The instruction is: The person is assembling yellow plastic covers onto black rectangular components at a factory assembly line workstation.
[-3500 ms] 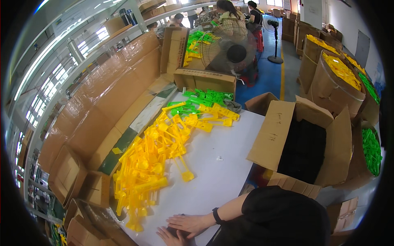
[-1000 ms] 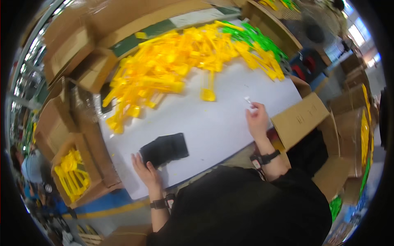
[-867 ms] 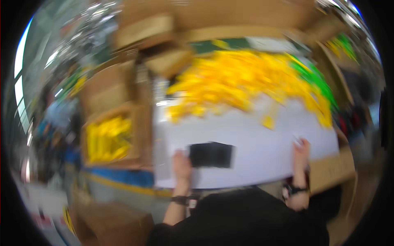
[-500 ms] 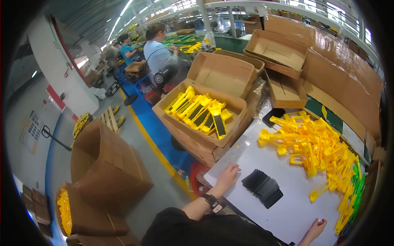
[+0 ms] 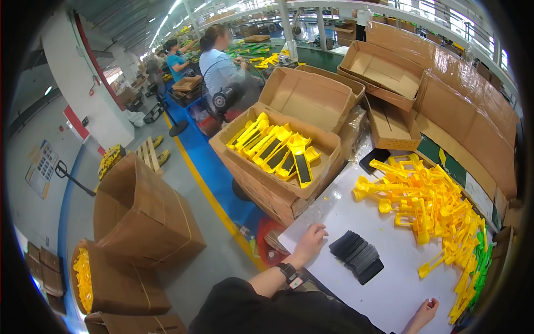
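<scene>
A fanned row of thin black rectangular strips (image 5: 356,256) lies on the white tabletop (image 5: 389,295). My left hand (image 5: 310,245) rests at the table's left edge, left of the strips and apart from them, fingers loosely stretched with nothing in them. Lower right, my right hand (image 5: 425,314) lies on the table near the front, empty, its fingers loosely bent and apart. Yellow plastic parts (image 5: 428,206) form a heap at the right, with green parts (image 5: 481,261) along its outer side. Beyond my left hand, a cardboard box (image 5: 239,158) holds several yellow parts with black strips on them.
A dark flat object (image 5: 375,160) lies by the heap. Empty cardboard trays (image 5: 384,67) are stacked at the back. Large cartons (image 5: 150,217) stand on the floor at left. A black fan (image 5: 227,97) and a co-worker (image 5: 219,61) are beyond the box.
The view has shifted slightly. My two hands stay in nearly the same places, and the strips and yellow parts lie as before.
</scene>
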